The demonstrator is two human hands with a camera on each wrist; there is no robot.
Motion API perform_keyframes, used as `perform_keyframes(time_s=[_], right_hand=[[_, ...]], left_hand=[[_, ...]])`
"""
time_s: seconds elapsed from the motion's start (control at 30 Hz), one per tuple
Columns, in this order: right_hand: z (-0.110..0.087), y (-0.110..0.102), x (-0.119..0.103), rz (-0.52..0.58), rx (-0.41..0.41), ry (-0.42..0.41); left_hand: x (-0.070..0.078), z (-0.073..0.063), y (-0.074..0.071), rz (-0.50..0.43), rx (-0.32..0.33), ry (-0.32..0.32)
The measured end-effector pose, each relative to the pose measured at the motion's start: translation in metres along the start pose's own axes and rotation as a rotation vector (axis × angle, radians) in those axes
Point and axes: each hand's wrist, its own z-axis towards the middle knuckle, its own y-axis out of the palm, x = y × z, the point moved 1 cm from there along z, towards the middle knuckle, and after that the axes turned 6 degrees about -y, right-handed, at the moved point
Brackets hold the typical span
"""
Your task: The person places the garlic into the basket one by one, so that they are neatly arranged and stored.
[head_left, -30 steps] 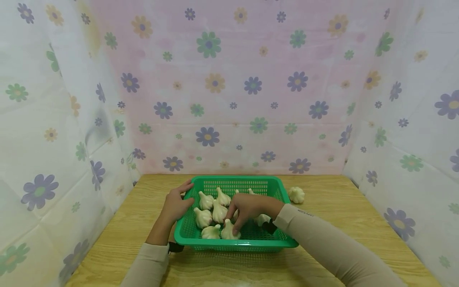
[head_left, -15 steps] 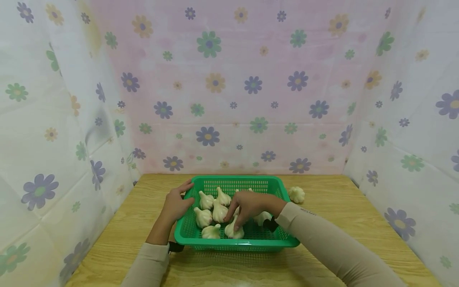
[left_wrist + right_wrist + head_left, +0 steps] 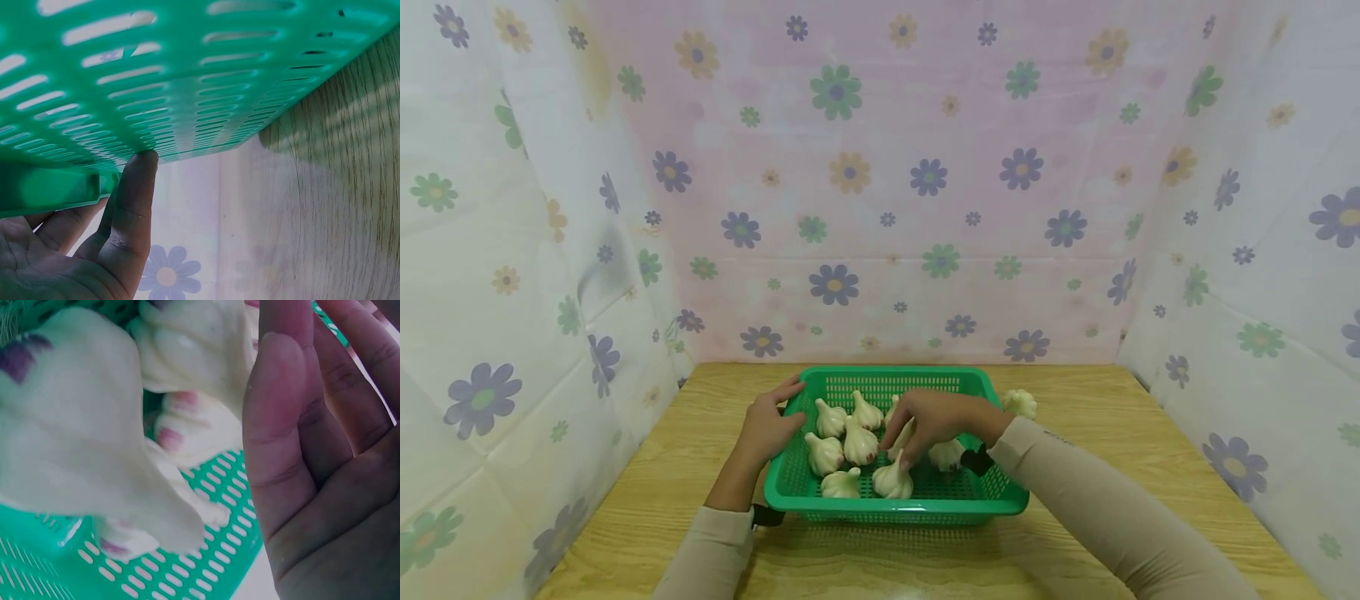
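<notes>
A green perforated plastic basket (image 3: 895, 507) holds several garlic bulbs, pale with purple-pink patches. My left hand (image 3: 769, 425) grips the basket's left rim; in the left wrist view its fingers (image 3: 134, 212) reach under the rim against the slotted side wall. Over the basket's middle, my right hand (image 3: 934, 417) hovers with fingers pointing down, thumb tip right at the stem of the front garlic bulb (image 3: 892, 482). The right wrist view shows the thumb (image 3: 275, 412) lying by the fingers with nothing pinched, and a large garlic bulb (image 3: 69, 412) to its left. Bulbs behind the right hand are partly hidden.
One more garlic bulb (image 3: 1020, 402) lies on the wooden table (image 3: 700, 467) just outside the basket's right side, partly covered by the right wrist. Flower-patterned sheets (image 3: 895, 200) enclose the table at the back and both sides.
The front garlic bulb has shifted a little to the right with my right hand, which then rose slightly off it. My left hand has stayed on the rim.
</notes>
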Motion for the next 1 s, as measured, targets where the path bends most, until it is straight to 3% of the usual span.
perform_keyframes(time_s=[0.27,0.5,0.67,0.77,1.0], right_hand=[[-0.017,-0.024,-0.005,-0.026,0.094,0.032],[-0.044,-0.055,-0.006,-0.001,0.234,0.038],[-0.067,-0.075,-0.005,0.038,0.344,-0.014],[-0.082,-0.081,-0.002,0.056,0.407,-0.035],[-0.119,-0.081,0.004,0.034,0.583,0.018]], left_hand=[[0.0,-0.001,-0.001,-0.007,-0.003,0.005],[0.002,-0.001,0.0,-0.007,-0.005,0.008],[0.0,-0.001,0.0,-0.002,-0.003,0.01],[-0.001,-0.001,0.0,-0.002,-0.006,0.007],[-0.001,0.0,0.0,-0.009,-0.008,0.002]])
